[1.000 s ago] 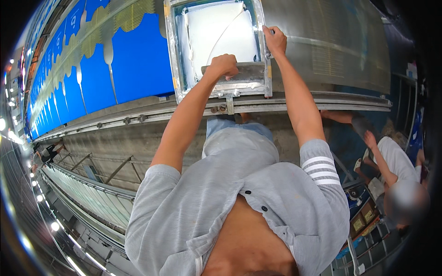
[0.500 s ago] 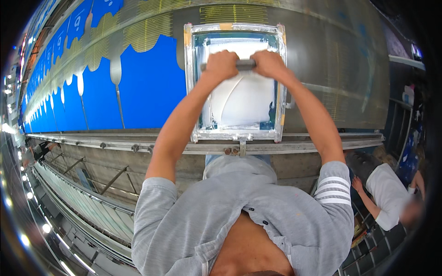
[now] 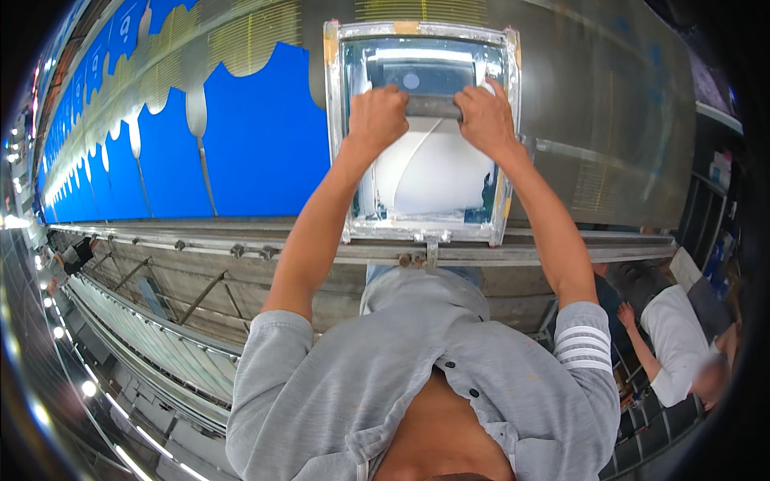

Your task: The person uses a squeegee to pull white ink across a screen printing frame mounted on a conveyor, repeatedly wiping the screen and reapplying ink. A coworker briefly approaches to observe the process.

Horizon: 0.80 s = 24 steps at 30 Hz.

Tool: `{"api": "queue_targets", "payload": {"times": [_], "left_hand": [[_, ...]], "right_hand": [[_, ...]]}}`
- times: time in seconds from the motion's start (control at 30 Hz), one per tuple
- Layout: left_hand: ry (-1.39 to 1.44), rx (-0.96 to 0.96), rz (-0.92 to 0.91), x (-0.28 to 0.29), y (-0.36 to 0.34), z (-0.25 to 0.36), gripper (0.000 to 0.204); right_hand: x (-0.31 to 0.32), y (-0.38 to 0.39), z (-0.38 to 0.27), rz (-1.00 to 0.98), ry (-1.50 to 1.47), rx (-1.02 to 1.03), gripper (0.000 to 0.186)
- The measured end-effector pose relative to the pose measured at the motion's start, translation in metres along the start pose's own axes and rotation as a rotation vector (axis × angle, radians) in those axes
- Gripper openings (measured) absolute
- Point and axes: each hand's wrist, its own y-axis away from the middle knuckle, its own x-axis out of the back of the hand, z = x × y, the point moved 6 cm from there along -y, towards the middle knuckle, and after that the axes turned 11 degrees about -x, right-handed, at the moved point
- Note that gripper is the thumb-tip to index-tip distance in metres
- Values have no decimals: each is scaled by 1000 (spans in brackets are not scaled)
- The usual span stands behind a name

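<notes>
Both my hands grip a grey squeegee (image 3: 433, 106) that lies crosswise inside a screen-printing frame (image 3: 340, 160). My left hand (image 3: 377, 118) is closed round its left end, and my right hand (image 3: 488, 116) round its right end, close to the frame's right side. On my side of the squeegee, white ink (image 3: 441, 176) covers the mesh, with a thin curved ridge across it. Beyond the squeegee the mesh looks dark, with a pale round spot in it. The squeegee's lower edge is hidden.
Blue cut fabric pieces (image 3: 265, 152) lie in a row along the long table to the left. A metal rail (image 3: 537, 253) runs along the table's near edge. To the right, bare grey table surface (image 3: 593, 112) shows. Another person (image 3: 678, 329) is at the lower right.
My hands have drawn the squeegee toward me within the frame. Dark mesh now shows beyond it where white was before. The frame sits slightly higher in view.
</notes>
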Motion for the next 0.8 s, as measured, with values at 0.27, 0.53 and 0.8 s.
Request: {"api": "queue_targets", "payload": {"times": [0.27,0.53,0.8], "left_hand": [[67,57,13,-9,136,96,17],[-13,-129,-230,-13,138,133,25],[312,269,-1176,-108,75,71,53]], "right_hand": [[2,157,-47,-64,-36,-8,9],[7,175,-39,-497,-366,-194,53],[10,130,120,335,-355,-755,59]]}}
